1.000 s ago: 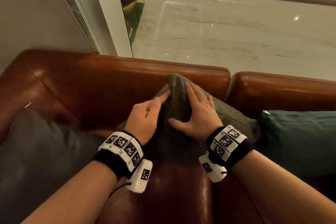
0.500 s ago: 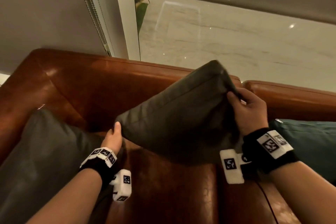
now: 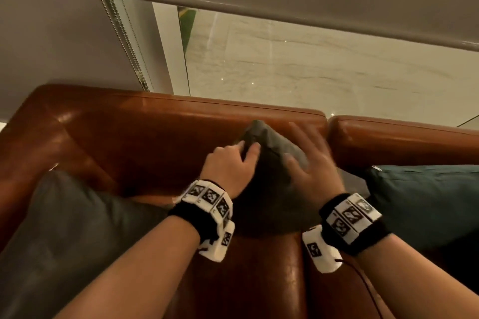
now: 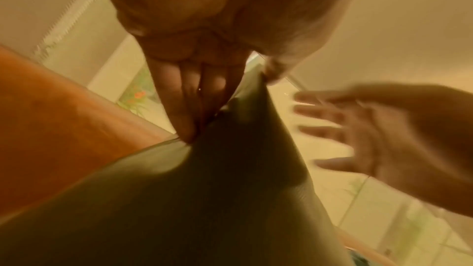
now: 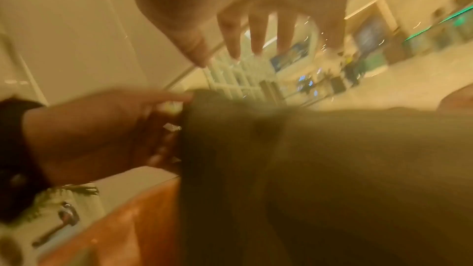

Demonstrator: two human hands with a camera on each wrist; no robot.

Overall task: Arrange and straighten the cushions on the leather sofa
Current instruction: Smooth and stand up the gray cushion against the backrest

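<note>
the grey cushion (image 3: pixel 272 163) stands on a corner against the sofa (image 3: pixel 155 122) back, pinched at its peak by the left hand (image 3: pixel 228 166) while the right hand (image 3: pixel 315 168), splayed and holding nothing, looks apart from it; released now, it could topple forward.

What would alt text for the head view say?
Left hand pinches the top corner of a grey cushion stood against the brown sofa back; right hand, blurred and spread, is at its other side. A dark cushion sits left, a green cushion right.
</note>
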